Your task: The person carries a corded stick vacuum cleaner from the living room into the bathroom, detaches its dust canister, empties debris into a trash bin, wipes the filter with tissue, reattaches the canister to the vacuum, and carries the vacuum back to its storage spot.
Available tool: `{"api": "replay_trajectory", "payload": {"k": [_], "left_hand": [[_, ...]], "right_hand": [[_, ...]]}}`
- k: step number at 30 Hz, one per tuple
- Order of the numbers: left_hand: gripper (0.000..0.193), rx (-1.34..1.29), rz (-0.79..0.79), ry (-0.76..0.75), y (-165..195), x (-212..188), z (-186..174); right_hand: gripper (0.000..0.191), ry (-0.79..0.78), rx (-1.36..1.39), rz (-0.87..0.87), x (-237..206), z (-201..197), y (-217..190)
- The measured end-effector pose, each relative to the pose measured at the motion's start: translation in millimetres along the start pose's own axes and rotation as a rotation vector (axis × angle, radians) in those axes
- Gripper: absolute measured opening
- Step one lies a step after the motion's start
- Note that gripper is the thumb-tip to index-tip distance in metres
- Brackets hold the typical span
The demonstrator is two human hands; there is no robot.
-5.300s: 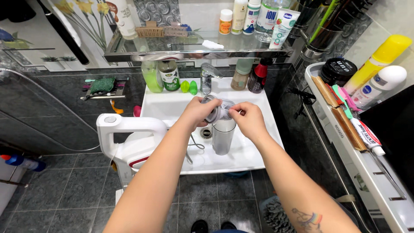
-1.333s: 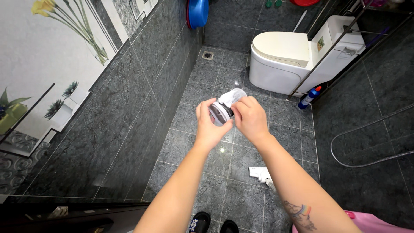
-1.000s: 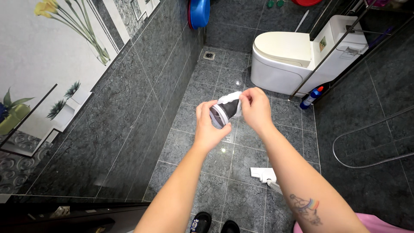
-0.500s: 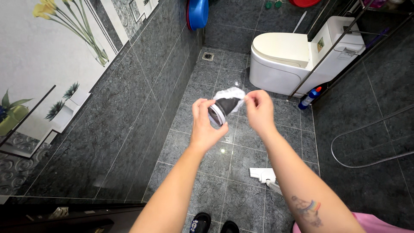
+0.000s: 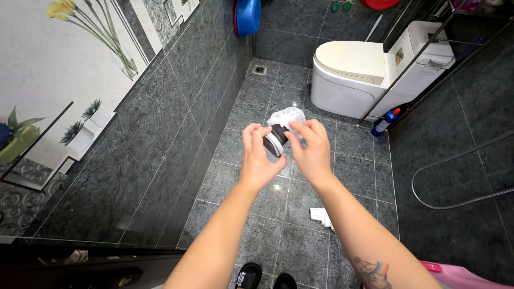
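Note:
My left hand [image 5: 256, 158] grips a small round dark filter part with a white rim [image 5: 274, 141], held at chest height over the bathroom floor. A crumpled white mesh cover [image 5: 287, 116] sticks out of its far end. My right hand [image 5: 311, 148] touches the part from the right, thumb and fingers pinched at its rim. Both forearms reach out from the bottom of the view.
A white toilet [image 5: 369, 69] stands at the back right with a blue spray bottle [image 5: 385, 122] beside it. A white vacuum piece [image 5: 323, 217] lies on the grey tiled floor. A shower hose [image 5: 455, 182] loops at right. A blue basin [image 5: 247, 16] leans on the left wall.
The view went from the washbasin to the floor. My right hand, which had pulled away to the right, has come back onto the filter part, and the mesh cover sits closer on it.

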State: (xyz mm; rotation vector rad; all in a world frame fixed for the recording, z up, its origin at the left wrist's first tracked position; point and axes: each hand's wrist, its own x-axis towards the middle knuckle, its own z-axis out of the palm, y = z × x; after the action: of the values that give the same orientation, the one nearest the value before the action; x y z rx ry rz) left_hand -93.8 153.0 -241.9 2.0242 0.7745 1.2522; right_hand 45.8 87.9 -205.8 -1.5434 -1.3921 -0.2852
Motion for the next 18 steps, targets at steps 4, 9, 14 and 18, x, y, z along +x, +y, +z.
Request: {"api": "replay_trajectory", "payload": {"k": [4, 9, 14, 18], "left_hand": [[0.079, 0.117, 0.111, -0.029, -1, -5, -3], [0.079, 0.196, 0.211, -0.076, -9, -12, -10], [0.080, 0.228, 0.200, -0.073, -16, -19, -13], [0.080, 0.259, 0.201, -0.078, -16, -16, -13]], "right_hand": [[0.013, -0.036, -0.069, 0.054, 4, 6, 4], [0.003, -0.056, -0.126, 0.013, 4, 9, 12], [0.008, -0.175, -0.084, -0.038, 13, 5, 19], [0.020, -0.322, -0.068, 0.062, 8, 10, 16]]}}
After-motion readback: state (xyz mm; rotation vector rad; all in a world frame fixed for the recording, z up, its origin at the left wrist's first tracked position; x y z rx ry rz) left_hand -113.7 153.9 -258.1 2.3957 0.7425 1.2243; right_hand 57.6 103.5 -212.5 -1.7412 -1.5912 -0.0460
